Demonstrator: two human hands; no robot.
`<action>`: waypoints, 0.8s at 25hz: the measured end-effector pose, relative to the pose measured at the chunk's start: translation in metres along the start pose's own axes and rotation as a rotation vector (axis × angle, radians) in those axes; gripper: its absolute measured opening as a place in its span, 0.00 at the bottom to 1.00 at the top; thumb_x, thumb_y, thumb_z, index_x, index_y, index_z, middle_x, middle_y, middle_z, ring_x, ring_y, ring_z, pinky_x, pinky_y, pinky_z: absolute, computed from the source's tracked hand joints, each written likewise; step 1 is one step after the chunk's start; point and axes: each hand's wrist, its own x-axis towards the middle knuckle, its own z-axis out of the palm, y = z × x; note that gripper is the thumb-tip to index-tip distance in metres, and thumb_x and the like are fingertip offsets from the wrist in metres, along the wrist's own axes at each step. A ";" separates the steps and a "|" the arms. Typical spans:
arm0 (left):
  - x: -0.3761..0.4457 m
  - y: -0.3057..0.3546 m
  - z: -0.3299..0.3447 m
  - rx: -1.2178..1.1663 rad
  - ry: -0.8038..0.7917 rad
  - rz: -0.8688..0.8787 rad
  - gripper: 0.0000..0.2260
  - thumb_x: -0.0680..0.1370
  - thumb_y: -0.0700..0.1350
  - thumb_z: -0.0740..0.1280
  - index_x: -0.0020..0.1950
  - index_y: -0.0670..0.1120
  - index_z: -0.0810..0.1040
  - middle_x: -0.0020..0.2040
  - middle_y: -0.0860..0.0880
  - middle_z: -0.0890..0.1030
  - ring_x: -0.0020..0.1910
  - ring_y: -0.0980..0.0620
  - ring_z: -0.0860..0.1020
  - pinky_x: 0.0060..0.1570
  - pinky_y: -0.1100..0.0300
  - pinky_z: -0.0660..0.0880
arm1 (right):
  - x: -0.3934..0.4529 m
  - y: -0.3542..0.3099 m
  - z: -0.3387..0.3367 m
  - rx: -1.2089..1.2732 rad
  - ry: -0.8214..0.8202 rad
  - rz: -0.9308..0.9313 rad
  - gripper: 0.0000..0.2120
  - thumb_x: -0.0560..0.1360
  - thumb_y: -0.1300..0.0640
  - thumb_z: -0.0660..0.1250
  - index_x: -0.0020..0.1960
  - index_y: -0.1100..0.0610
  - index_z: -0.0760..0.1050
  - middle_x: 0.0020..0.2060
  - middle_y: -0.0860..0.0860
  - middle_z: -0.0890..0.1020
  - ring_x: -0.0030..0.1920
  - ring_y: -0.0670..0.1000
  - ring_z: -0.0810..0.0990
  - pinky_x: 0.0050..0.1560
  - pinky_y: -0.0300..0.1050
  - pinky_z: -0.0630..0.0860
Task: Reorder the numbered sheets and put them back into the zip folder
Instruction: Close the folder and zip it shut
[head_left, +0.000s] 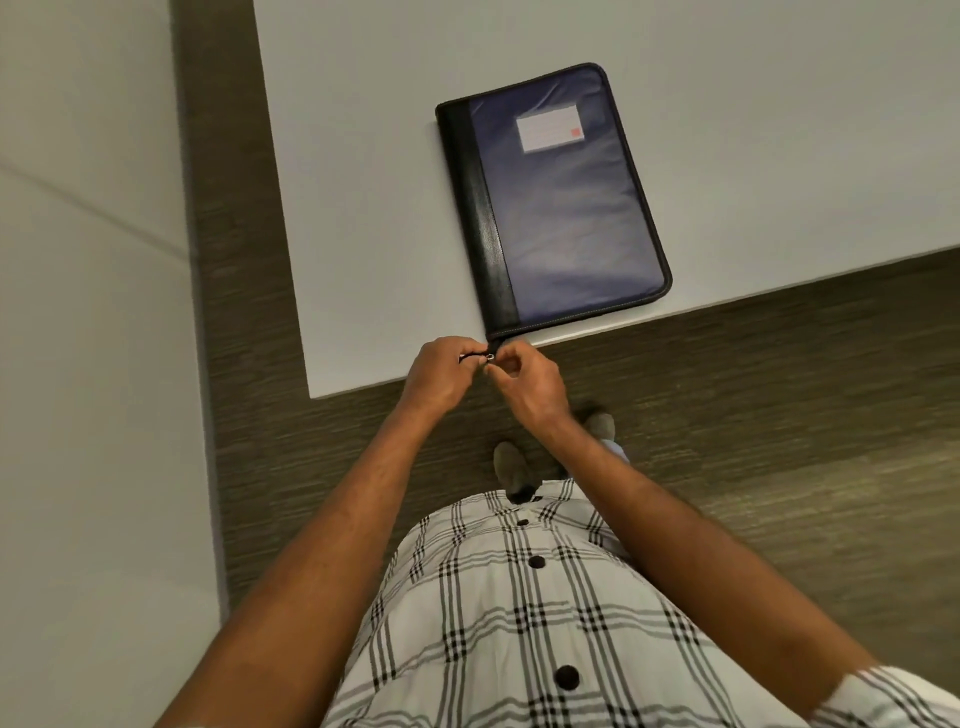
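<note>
Here both hands' fingers (470, 349) pinch the zipper pull (489, 356) at the zip folder (561, 208) near corner.

A white surface (363, 208) carries a closed navy zip folder (561, 208), lying flat just beyond the two-handed grip.

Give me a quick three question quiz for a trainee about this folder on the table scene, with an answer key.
1. True or false: the zip folder lies closed on the table.
2. Which hands are at the zipper pull? A) left only B) right only C) both
3. Fill in: the folder's near corner sits at the table's ____ edge.

Key: 1 true; 2 C, left hand and right hand; 3 near.
</note>
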 end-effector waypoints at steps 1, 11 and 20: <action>0.000 -0.001 0.000 0.013 0.003 0.007 0.10 0.81 0.46 0.69 0.61 0.49 0.85 0.56 0.49 0.86 0.54 0.50 0.82 0.55 0.55 0.78 | 0.001 -0.001 0.001 0.000 0.018 0.010 0.08 0.80 0.51 0.73 0.57 0.51 0.78 0.46 0.42 0.81 0.46 0.43 0.81 0.51 0.44 0.82; 0.000 -0.002 -0.005 0.095 0.137 -0.006 0.07 0.77 0.48 0.70 0.54 0.51 0.86 0.50 0.52 0.85 0.49 0.50 0.82 0.48 0.51 0.79 | 0.003 -0.007 -0.012 -0.196 0.153 -0.009 0.06 0.79 0.47 0.72 0.47 0.48 0.79 0.39 0.43 0.82 0.39 0.42 0.79 0.42 0.42 0.77; 0.007 -0.008 -0.007 0.048 0.142 0.046 0.06 0.77 0.47 0.69 0.51 0.49 0.85 0.48 0.52 0.83 0.47 0.52 0.80 0.46 0.53 0.78 | 0.013 0.004 -0.039 -0.285 0.293 0.002 0.08 0.79 0.46 0.71 0.45 0.49 0.78 0.37 0.44 0.81 0.38 0.46 0.79 0.45 0.48 0.79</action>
